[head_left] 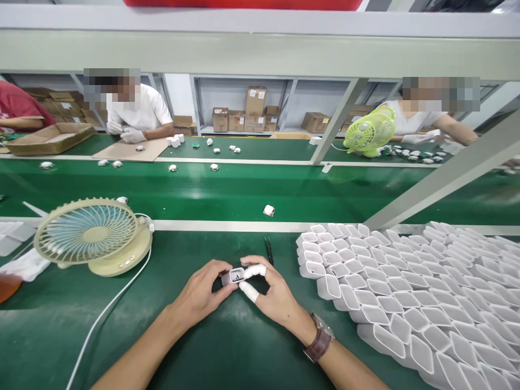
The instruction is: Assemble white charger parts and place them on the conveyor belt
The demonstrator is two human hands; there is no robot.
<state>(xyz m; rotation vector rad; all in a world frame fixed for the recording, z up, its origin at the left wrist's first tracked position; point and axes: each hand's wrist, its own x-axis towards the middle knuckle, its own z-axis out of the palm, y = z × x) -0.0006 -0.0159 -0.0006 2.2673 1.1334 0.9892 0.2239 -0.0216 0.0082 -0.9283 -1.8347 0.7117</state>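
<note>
At lower centre, left hand (202,294) and right hand (271,292) pinch one white shell (233,276) between fingertips, open end facing up for inspection.

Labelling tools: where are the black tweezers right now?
Head view, centre: the black tweezers lie on the green mat just beyond the right hand, left of the stacked white housings.

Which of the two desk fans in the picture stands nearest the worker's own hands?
The cream fan, left of the left hand; the lime-green fan stands across the belt.
</note>
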